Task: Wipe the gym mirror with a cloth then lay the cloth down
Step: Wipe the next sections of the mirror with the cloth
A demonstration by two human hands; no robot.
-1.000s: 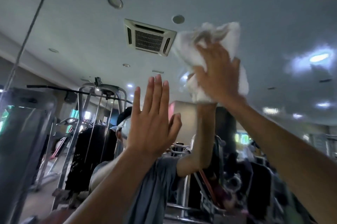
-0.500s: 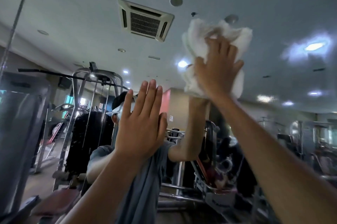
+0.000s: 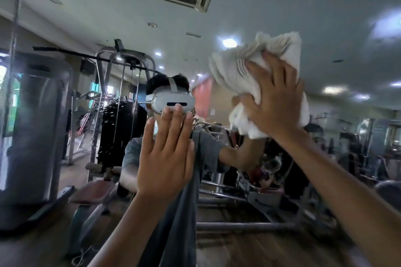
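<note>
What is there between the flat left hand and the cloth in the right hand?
Only bare mirror, showing reflections, separates the left hand from the cloth, seen in the head view.

Both forearms were bare, with no watch, band or ring showing on the left hand (image 3: pixel 166 156) or the right hand (image 3: pixel 274 101). In the reflection the person wore a grey short-sleeved T-shirt (image 3: pixel 208 149), its sleeves ending above the elbow. A pale grey headset (image 3: pixel 173 101) with a dark slot across its front sat on the head, held by a light strap (image 3: pixel 172 85) running over dark hair.
</note>
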